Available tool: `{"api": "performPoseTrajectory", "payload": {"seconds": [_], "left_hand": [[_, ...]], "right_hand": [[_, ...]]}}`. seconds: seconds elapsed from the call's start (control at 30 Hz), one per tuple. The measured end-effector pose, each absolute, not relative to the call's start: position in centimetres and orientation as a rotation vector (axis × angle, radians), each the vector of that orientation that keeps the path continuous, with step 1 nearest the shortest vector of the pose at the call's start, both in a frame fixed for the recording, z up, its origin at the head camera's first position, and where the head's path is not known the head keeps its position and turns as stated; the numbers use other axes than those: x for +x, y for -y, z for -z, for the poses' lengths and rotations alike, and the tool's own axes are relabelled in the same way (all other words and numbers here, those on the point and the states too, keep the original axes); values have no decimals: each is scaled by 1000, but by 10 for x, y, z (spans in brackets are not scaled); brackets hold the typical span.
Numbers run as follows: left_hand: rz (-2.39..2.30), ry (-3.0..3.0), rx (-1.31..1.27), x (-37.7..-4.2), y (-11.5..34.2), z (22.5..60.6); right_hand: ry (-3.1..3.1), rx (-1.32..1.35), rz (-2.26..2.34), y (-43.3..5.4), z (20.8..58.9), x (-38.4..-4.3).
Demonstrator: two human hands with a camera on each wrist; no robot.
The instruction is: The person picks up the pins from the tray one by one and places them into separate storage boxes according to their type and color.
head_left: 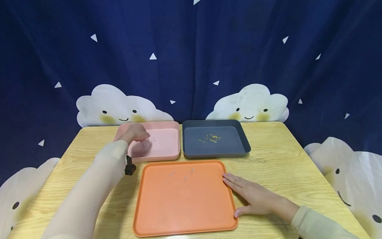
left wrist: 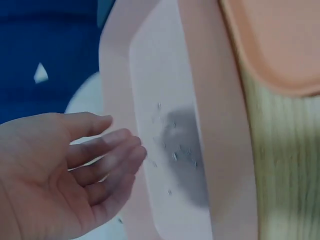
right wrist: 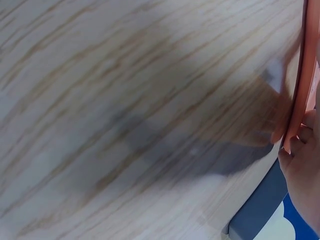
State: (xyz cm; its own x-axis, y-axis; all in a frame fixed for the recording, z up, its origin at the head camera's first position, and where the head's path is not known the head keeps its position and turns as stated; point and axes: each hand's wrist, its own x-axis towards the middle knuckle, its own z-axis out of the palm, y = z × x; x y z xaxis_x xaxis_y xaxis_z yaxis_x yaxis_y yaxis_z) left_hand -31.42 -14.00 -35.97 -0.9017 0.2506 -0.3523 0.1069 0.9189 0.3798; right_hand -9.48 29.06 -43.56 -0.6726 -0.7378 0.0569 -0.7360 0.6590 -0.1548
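Observation:
My left hand (head_left: 135, 132) hovers over the pink tray (head_left: 164, 157), fingers loosely bent. Its palm looks bare in the left wrist view, and nothing shows between the fingers. Below it, several small silver pins (left wrist: 175, 156) lie scattered on the tray's floor in the hand's shadow. On the orange tray (head_left: 185, 209), three silver safety pins (head_left: 185, 180) lie apart near the far edge. My right hand (head_left: 256, 197) rests at that tray's right rim, fingers extended over the edge and thumb spread toward the near corner.
Beside the pink tray stands a dark grey tray (head_left: 216, 154) with several gold safety pins (head_left: 213, 140) in it. All three trays sit on a light wooden table (head_left: 277, 159). A navy curtain (head_left: 185, 59) with clouds and white triangles hangs behind the table.

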Motion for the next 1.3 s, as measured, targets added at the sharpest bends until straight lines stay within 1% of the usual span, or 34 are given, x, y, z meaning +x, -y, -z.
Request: {"api": "performPoseTrajectory", "payload": {"seconds": [0.17,0.4,0.5,0.6,0.77,0.93,1.13,1.3], "left_hand": [[-716,-2798,417,-287,122,365],[-749,-3017,492,-228,89,374],[-783,-3040,621,-209,80,381],[-795,-3033,813,-194,77,390],[-676,-3039,1142,-181,79,408],[-457,-3054,1324,-174,78,424],[-274,-3040,1376,-171,75,431],[-248,-2998,1308,-173,71,428]], "right_hand": [[-2864,-1292,251,-291,438,-95],[-2882,-1359,253,-292,440,-97],[-2890,-1378,236,-292,440,-97],[-2893,-1386,227,-292,440,-97],[-2885,-1386,220,-292,440,-97],[-2881,-1371,218,-291,440,-96],[-2879,-1370,223,-290,440,-96],[-2883,-1357,227,-291,439,-95]]}}
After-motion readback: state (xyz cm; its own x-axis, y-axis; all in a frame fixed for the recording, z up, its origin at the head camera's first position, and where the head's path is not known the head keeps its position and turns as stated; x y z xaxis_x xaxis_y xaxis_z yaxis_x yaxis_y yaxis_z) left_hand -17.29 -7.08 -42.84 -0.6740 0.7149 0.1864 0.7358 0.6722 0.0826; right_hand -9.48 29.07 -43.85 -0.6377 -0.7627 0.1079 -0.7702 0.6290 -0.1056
